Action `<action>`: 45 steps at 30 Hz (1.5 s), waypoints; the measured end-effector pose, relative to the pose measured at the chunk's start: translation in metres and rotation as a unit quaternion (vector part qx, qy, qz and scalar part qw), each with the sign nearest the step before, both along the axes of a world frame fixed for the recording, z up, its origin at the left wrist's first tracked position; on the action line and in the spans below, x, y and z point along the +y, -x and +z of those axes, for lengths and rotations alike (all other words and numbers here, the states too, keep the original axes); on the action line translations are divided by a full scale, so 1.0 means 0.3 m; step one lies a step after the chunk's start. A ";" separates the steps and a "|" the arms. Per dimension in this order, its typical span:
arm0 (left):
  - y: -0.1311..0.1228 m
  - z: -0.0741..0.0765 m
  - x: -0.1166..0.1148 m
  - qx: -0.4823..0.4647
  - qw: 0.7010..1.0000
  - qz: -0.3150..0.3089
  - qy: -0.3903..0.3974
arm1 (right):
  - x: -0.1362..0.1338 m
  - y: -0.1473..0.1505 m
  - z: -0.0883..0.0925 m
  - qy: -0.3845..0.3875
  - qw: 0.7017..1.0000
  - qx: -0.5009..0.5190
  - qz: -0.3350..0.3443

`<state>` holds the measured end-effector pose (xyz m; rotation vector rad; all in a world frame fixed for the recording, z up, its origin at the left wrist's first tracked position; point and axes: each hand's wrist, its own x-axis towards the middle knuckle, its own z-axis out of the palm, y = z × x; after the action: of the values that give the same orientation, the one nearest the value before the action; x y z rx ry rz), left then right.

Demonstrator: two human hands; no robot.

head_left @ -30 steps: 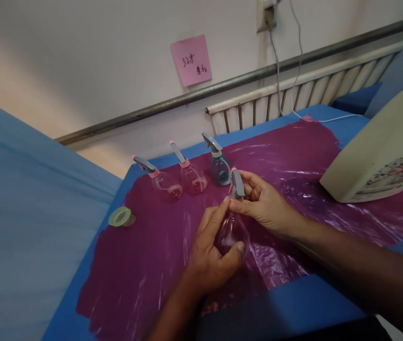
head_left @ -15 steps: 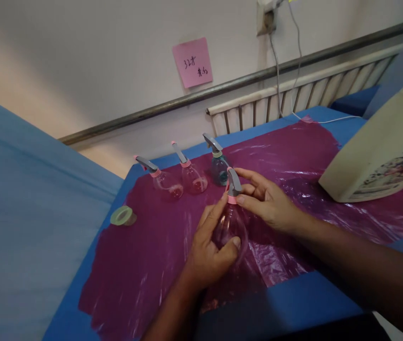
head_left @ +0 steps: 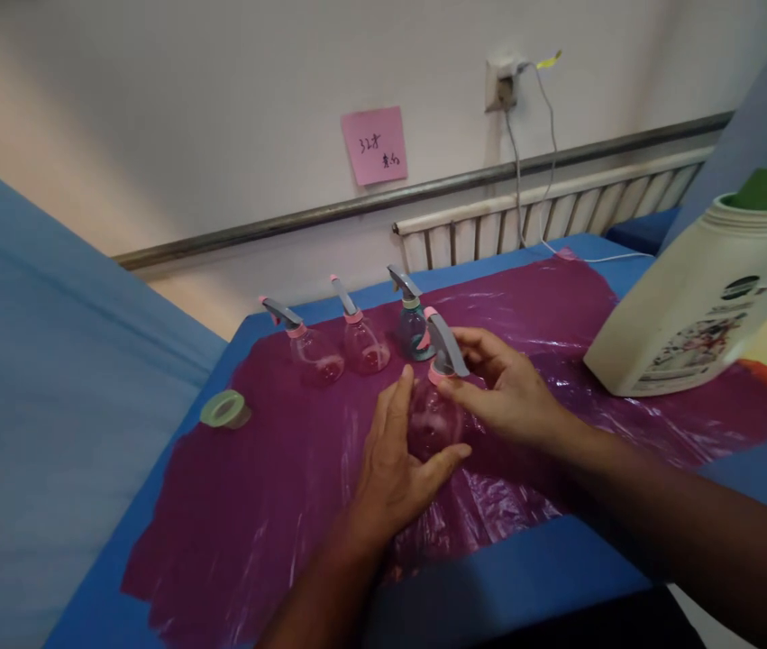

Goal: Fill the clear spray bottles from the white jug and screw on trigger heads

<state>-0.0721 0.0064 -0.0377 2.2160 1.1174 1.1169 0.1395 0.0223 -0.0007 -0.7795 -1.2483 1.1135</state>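
A clear spray bottle (head_left: 435, 424) with a pink collar and a grey trigger head stands in front of me, tilted slightly. My right hand (head_left: 501, 388) grips it at the collar, thumb in front, the other fingers behind. At its left side is my left hand (head_left: 393, 464), fingers straight and thumb stretched past the bottle's base; contact is hard to judge. Behind are two more pink-collared spray bottles, one on the left (head_left: 319, 356) and one beside it (head_left: 366, 347), both with a little liquid. A teal spray bottle (head_left: 412, 329) is partly hidden behind the nearest bottle.
Purple plastic sheeting (head_left: 288, 505) covers much of the blue table (head_left: 525, 586). A pale green cap (head_left: 225, 410) lies at left. A large cream jug (head_left: 700, 306) stands at right with something green in its mouth. A cable (head_left: 516, 171) hangs from the wall socket.
My left hand's fingers have straightened and its thumb has come off the bottle's front. The bottle has shifted slightly away from me and turned, with my right hand still at its collar.
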 end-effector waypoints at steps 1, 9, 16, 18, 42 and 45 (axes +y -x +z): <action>0.001 0.003 -0.001 0.002 1.000 0.002 0.006 | 0.008 -0.016 0.005 -0.012 0.999 -0.016 -0.025; 0.009 0.012 0.008 -0.005 0.998 0.028 -0.054 | 0.255 -0.207 0.025 -0.082 0.953 -0.188 -0.224; 0.011 -0.015 0.022 0.008 0.994 0.024 -0.107 | 0.456 -0.246 -0.066 -0.080 0.916 -0.275 -0.280; 0.014 -0.020 0.024 0.011 0.994 0.025 -0.109 | 0.465 -0.245 -0.096 -0.077 0.914 -0.286 -0.277; 0.040 -0.008 0.026 0.036 0.996 0.035 -0.072 | -0.004 -0.119 -0.117 -0.398 0.795 -0.440 -0.123; 0.045 -0.015 0.028 0.050 0.995 0.044 -0.079 | -0.006 -0.114 -0.124 -0.389 0.798 -0.447 -0.111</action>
<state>-0.0857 0.0148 -0.0423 2.3885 1.2164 1.1789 0.1736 0.0206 -0.0378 -0.7711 -2.1255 -0.1094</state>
